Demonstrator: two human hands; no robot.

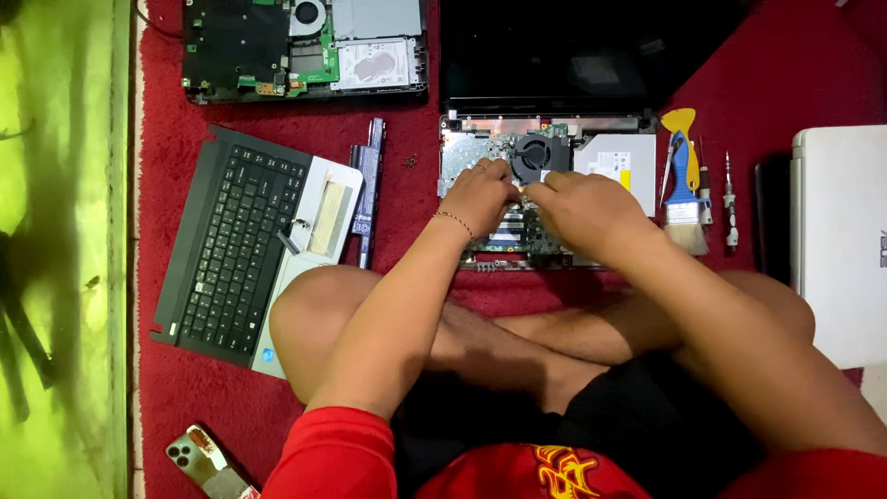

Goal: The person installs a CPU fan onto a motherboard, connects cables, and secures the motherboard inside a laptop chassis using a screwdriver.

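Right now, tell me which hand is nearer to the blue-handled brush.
Right. The right hand rests on the open laptop's board, just left of the blue-handled brush. The left hand sits farther left, beyond the black fan.

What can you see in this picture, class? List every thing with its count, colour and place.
Opened laptop base with bare circuit board and black fan: one, centre, under both hands.
Second opened laptop chassis: one, black and green, top left.
Detached black keyboard panel with silver palm rest: one, left.
Long black battery bar: one, beside the keyboard panel.
Blue-handled brush: one, right.
Slim screwdrivers: at least two, right.
White closed laptop: one, far right.
Phone: one, bottom left.
Red carpet: one, beneath everything.
Left hand: on the board.
Right hand: on the board.
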